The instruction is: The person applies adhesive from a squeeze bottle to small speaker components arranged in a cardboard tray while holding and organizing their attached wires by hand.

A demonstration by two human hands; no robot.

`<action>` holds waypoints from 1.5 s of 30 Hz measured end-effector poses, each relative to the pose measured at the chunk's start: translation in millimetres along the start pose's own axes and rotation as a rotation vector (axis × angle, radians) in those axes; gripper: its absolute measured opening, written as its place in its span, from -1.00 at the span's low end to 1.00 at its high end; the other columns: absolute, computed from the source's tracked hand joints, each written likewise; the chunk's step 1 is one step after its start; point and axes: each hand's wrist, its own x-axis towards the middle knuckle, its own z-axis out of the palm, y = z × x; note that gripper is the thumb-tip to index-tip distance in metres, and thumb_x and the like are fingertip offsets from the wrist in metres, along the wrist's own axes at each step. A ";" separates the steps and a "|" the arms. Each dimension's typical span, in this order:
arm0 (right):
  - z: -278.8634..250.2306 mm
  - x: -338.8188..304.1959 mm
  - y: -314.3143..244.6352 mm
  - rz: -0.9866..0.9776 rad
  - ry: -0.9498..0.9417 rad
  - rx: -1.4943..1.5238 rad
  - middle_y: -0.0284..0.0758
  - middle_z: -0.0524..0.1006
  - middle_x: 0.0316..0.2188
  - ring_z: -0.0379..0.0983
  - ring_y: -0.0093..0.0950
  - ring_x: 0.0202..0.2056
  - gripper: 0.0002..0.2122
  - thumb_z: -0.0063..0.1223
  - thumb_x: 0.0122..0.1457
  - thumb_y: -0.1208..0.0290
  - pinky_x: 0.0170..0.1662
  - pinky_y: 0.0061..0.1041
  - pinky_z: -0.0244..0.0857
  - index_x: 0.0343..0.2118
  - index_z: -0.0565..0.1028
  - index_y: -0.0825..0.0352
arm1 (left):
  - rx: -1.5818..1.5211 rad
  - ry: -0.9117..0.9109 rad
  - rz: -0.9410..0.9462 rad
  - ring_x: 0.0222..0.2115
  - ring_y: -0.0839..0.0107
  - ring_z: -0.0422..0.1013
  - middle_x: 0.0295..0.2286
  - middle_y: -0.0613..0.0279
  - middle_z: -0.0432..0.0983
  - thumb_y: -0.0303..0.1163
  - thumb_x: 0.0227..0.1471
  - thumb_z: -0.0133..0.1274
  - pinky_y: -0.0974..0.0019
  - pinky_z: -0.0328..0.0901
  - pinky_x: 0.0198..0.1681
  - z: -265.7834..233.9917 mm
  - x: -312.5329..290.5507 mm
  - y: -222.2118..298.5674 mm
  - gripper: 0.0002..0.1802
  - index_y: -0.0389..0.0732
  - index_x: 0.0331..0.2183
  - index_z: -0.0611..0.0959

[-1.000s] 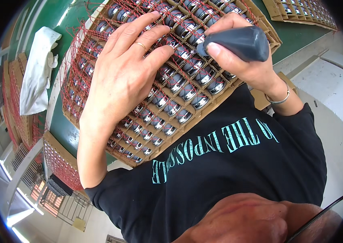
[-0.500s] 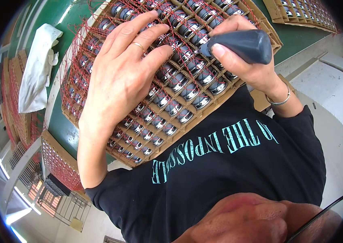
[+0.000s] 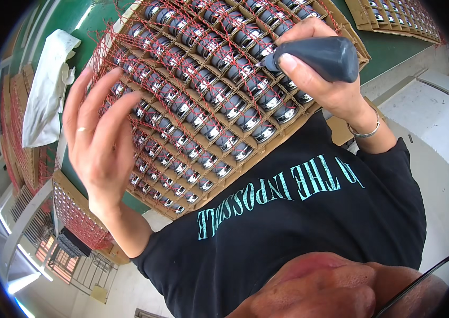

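Observation:
A cardboard tray (image 3: 267, 144) with a grid of dividers lies in front of me. Its cells hold many small round parts with shiny metal and dark grey sides (image 3: 243, 152), and thin red and black twisted wires (image 3: 203, 53) trail across them. My right hand (image 3: 320, 79) is wrapped round a dark squeeze bottle (image 3: 330, 59), whose narrow tip points left, just over the parts at the tray's right half. My left hand (image 3: 100, 143) hovers over the tray's left edge, fingers spread and slightly curled, with nothing seen in it.
A green table (image 3: 402, 53) carries the tray. A white cloth (image 3: 49, 87) lies at the left. Another filled tray (image 3: 394, 18) sits at the far right, and one more (image 3: 78, 212) stands lower left. Cardboard trays with red wires (image 3: 20, 127) are stacked at far left.
My left hand has moved left, off the middle of the tray to its left edge, uncovering the parts and wires. My right hand keeps the bottle almost in place.

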 end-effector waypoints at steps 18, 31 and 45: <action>-5.2 -31.1 -2.5 -0.009 0.006 0.055 -0.22 0.54 -0.24 0.48 -0.53 -0.22 -0.72 0.14 0.15 0.39 -0.10 -0.52 0.36 -0.17 0.52 0.50 | -0.006 0.836 -0.931 -0.27 0.38 0.58 -0.27 0.11 0.68 -0.55 0.24 -0.01 0.35 0.46 -0.12 39.7 -185.6 -102.5 -0.76 -0.40 -0.21 0.73; 3.6 -26.1 -15.8 -0.012 -0.002 0.027 -0.26 0.55 -0.23 0.50 -0.55 -0.21 -0.78 0.18 0.17 0.45 -0.10 -0.52 0.38 -0.18 0.51 0.46 | -0.051 0.762 -0.875 -0.25 0.41 0.56 -0.25 0.10 0.67 -0.56 0.24 0.01 0.37 0.43 -0.10 42.2 -167.5 -88.6 -0.77 -0.39 -0.17 0.73; -10.6 -35.5 15.3 0.025 0.187 0.430 -0.29 0.47 -0.36 0.34 -0.66 -0.45 -0.66 -0.01 0.20 0.26 -0.36 -0.64 0.19 -0.11 0.44 0.46 | -0.202 -0.084 0.303 -0.20 0.20 0.46 -0.30 0.25 0.51 -0.56 -0.20 0.29 0.16 0.42 -0.17 50.5 53.7 49.4 -0.65 -0.13 -0.25 0.70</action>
